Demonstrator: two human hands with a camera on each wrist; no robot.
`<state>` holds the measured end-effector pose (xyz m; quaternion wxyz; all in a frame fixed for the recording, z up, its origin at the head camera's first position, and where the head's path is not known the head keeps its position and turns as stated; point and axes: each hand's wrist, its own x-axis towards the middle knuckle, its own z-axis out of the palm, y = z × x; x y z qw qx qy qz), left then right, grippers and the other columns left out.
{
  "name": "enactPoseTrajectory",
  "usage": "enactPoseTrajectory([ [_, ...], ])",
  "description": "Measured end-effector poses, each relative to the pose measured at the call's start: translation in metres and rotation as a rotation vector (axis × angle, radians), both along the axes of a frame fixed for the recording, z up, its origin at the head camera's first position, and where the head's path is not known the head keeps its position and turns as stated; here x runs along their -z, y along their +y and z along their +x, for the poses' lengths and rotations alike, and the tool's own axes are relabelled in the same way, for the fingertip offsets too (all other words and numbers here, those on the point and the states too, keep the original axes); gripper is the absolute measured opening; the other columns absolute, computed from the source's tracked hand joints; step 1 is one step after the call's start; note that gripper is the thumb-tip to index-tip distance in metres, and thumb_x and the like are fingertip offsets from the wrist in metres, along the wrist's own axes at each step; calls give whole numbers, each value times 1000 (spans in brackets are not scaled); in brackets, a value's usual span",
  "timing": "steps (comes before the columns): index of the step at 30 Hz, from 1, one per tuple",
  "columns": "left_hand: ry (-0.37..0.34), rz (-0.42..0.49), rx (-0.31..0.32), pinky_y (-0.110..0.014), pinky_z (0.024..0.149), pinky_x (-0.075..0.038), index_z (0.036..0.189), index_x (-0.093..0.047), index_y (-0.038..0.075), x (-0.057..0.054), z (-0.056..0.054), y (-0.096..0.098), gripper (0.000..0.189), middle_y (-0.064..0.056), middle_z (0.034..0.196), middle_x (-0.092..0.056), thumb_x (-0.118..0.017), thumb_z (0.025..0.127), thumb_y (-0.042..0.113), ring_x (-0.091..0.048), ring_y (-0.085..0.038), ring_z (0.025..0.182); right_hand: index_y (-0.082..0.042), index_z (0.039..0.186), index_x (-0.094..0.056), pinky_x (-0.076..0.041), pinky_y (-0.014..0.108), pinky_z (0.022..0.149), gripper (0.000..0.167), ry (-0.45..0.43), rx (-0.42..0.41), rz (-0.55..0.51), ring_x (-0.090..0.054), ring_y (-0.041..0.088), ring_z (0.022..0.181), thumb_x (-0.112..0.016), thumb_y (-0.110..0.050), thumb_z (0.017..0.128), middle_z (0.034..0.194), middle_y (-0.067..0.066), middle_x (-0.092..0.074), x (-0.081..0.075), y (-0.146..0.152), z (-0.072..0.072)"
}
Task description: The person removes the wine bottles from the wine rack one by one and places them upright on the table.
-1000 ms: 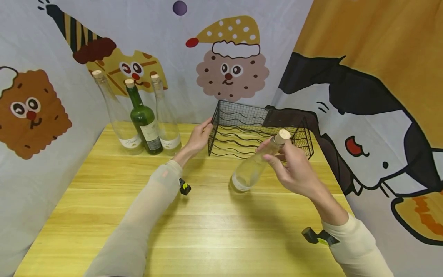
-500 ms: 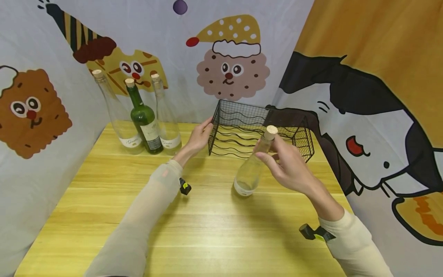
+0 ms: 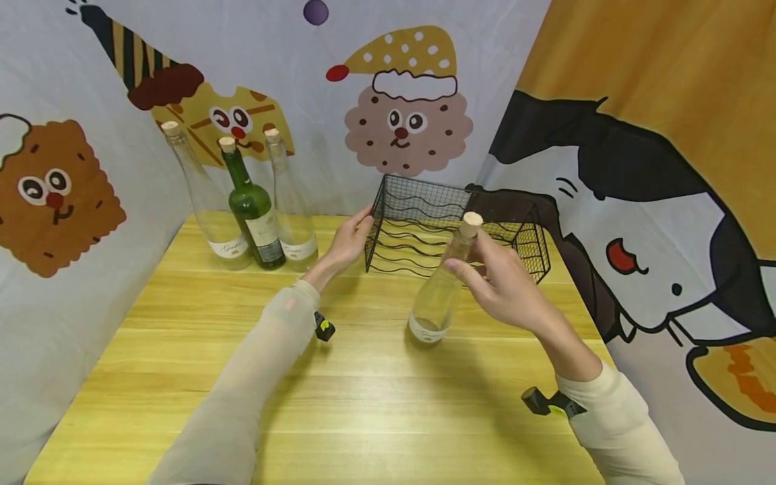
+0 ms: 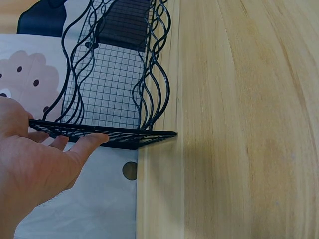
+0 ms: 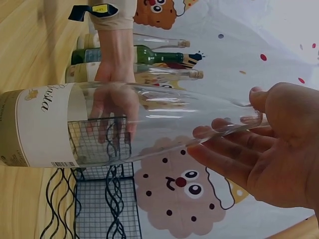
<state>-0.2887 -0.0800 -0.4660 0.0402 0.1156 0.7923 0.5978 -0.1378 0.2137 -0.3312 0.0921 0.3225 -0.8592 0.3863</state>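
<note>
My right hand point(image 3: 506, 286) grips a clear glass wine bottle point(image 3: 433, 306) by its neck, just under the cork. The bottle leans slightly, and whether its base touches the table cannot be told. In the right wrist view its white label point(image 5: 47, 129) faces the camera, with the thumb and fingers about the narrow neck. At the back stands a black wire wine rack point(image 3: 412, 246) with wavy bars and mesh sides. My left hand point(image 3: 349, 239) holds the rack's left end panel, fingers point(image 4: 89, 144) against the outer mesh; its thumb is partly hidden.
Left of the rack stand a corked green bottle point(image 3: 251, 215) and two corked clear bottles, one at the far left point(image 3: 209, 209) and one nearer point(image 3: 294, 215). A wooden table point(image 3: 364, 417) bears everything. A printed cloth point(image 3: 327, 114) hangs right behind the rack.
My right hand has brought the bottle's neck leftward, so it stands closer to upright, and its base has shifted slightly right. My left hand and the rack have stayed put.
</note>
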Motion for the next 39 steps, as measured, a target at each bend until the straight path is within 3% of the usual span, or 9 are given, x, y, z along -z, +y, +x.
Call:
enactPoseTrajectory([
  [9, 2, 3, 5, -47, 147, -25, 180, -30, 24, -1, 0, -1, 58, -3, 189, -28, -37, 125, 41, -28, -28, 176, -6, 135, -62, -74, 38, 84, 22, -4, 24, 20, -81, 27, 108, -66, -4, 113, 120, 13, -80, 2, 1, 0],
  [13, 5, 16, 4, -46, 147, -24, 180, -30, 26, 0, 0, -1, 58, -2, 189, -28, -37, 125, 42, -27, -27, 176, -5, 136, -62, -73, 41, 83, 23, 7, 26, 20, -81, 27, 107, -66, -4, 113, 121, 13, -80, 3, 2, -1],
  [22, 0, 3, -2, -47, 147, -26, 180, -30, 24, 0, 0, -1, 58, -4, 189, -29, -37, 125, 40, -30, -28, 175, -6, 152, -59, -64, 61, 112, 37, -1, 27, 26, -76, 37, 133, -63, -10, 116, 142, 16, -77, 7, 7, -1],
  [30, 2, -5, -2, -48, 147, -25, 180, -29, 23, 0, -1, -1, 58, -4, 189, -28, -37, 125, 40, -29, -28, 176, -14, 166, -50, -56, 67, 120, 51, -9, 8, 20, -68, 41, 146, -59, -13, 116, 164, 13, -65, 11, 13, 0],
  [39, 0, -2, 2, -48, 147, -25, 180, -30, 25, 0, 0, -1, 58, -4, 189, -29, -37, 125, 40, -33, -29, 174, -25, 175, -41, -45, 75, 126, 57, -52, 4, 33, -60, 41, 153, -53, -21, 119, 175, 8, -55, 14, 21, 2],
])
